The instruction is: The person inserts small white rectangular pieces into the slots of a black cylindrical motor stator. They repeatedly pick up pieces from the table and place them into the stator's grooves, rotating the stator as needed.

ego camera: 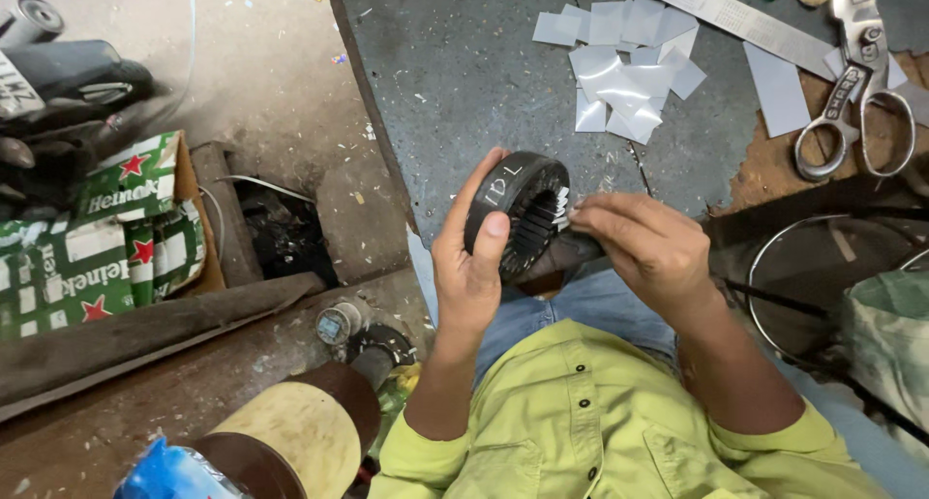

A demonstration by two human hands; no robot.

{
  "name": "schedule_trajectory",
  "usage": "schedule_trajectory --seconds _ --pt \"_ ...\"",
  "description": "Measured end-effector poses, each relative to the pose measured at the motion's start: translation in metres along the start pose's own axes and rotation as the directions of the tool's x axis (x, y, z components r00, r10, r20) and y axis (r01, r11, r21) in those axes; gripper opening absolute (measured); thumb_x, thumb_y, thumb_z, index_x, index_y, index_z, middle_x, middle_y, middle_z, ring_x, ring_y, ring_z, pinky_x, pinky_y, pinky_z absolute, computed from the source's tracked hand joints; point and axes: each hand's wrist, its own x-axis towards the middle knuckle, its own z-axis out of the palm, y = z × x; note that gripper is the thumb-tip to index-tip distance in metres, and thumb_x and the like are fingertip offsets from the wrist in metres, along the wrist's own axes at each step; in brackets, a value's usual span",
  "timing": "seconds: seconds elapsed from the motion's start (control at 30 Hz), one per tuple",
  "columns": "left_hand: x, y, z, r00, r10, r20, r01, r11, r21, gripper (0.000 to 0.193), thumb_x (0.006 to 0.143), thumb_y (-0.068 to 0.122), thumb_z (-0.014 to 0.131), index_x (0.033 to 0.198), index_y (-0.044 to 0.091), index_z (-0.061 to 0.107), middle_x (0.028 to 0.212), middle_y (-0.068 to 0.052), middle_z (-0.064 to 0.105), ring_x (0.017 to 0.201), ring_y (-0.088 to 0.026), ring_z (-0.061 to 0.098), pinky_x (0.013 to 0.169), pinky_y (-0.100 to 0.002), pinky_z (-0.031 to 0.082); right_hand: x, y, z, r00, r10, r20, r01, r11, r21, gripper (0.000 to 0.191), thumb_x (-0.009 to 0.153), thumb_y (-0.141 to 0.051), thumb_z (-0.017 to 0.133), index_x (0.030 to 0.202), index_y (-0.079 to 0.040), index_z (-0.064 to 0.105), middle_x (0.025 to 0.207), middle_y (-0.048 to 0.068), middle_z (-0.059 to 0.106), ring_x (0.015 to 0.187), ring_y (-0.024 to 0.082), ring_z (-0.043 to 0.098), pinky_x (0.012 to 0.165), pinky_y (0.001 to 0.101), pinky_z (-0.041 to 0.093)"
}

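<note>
My left hand (471, 267) grips a black slotted metal ring (513, 213), a round stator-like core with white marks on its rim, held up over my lap. My right hand (644, 242) pinches small white paper strips (562, 207) at the ring's inner slots, its fingertips touching the ring's right edge. Both sleeves are yellow-green.
A grey metal work surface (464, 73) lies ahead with several cut white paper pieces (624, 68), a steel ruler (735, 17) and large scissors (856, 92). Green cartons (92, 238) sit at left, a wooden cylinder (290, 431) bottom left, wire hoops (823, 276) at right.
</note>
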Motion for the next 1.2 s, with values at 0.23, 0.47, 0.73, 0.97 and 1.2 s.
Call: schedule_trajectory --seconds 0.23,0.47,0.73,0.97,1.2 --pt "-0.001 0.001 0.002 1.000 0.002 -0.015 -0.003 0.998 -0.063 0.058 0.107 0.030 0.059 0.152 -0.005 0.050 0.145 -0.016 0.062 0.132 -0.021 0.060 0.118 -0.034 0.044 -0.008 -0.018 0.017 0.978 0.192 -0.080 -0.194 0.981 -0.008 0.019 0.090 -0.002 0.085 0.107 -0.003 0.077 0.099 0.011 0.076 0.084 0.021 0.075 0.072 0.0294 0.059" --pt "-0.009 0.001 0.004 1.000 0.004 0.002 -0.004 0.998 -0.061 0.060 0.108 0.032 0.058 0.154 -0.006 0.049 0.146 -0.016 0.062 0.132 -0.020 0.060 0.118 -0.034 0.044 -0.022 -0.016 0.011 0.981 0.175 -0.084 -0.173 0.984 0.036 0.035 0.083 -0.008 0.088 0.114 0.002 0.074 0.100 0.013 0.075 0.086 0.023 0.074 0.077 0.0311 0.060" --pt "-0.011 -0.001 0.007 0.999 0.038 0.006 -0.038 0.999 -0.035 0.061 0.107 0.032 0.060 0.153 -0.005 0.050 0.146 -0.015 0.062 0.132 -0.019 0.061 0.117 -0.033 0.046 -0.020 -0.017 0.013 0.993 0.109 -0.052 -0.113 0.991 -0.065 0.021 0.084 -0.001 0.085 0.103 -0.003 0.076 0.100 0.011 0.074 0.088 0.026 0.074 0.076 0.0341 0.059" --pt "-0.011 -0.002 0.006 1.000 0.014 0.003 -0.014 0.997 -0.079 0.060 0.107 0.030 0.059 0.154 -0.005 0.048 0.146 -0.015 0.062 0.132 -0.019 0.060 0.118 -0.033 0.045 -0.017 -0.020 0.018 0.996 0.055 -0.064 -0.063 0.989 -0.132 0.021 0.085 -0.001 0.084 0.104 -0.002 0.076 0.099 0.011 0.074 0.087 0.026 0.073 0.074 0.0356 0.058" --pt "-0.014 0.006 0.018 0.994 0.105 0.006 -0.104 0.975 0.196 0.056 0.102 0.030 0.062 0.149 0.002 0.054 0.146 -0.018 0.059 0.135 -0.027 0.058 0.117 -0.037 0.044 -0.002 0.023 -0.021 0.962 0.207 -0.179 -0.254 0.918 -0.303 0.017 0.100 0.001 0.078 0.117 -0.003 0.075 0.112 0.013 0.074 0.098 0.031 0.072 0.084 0.0383 0.057"
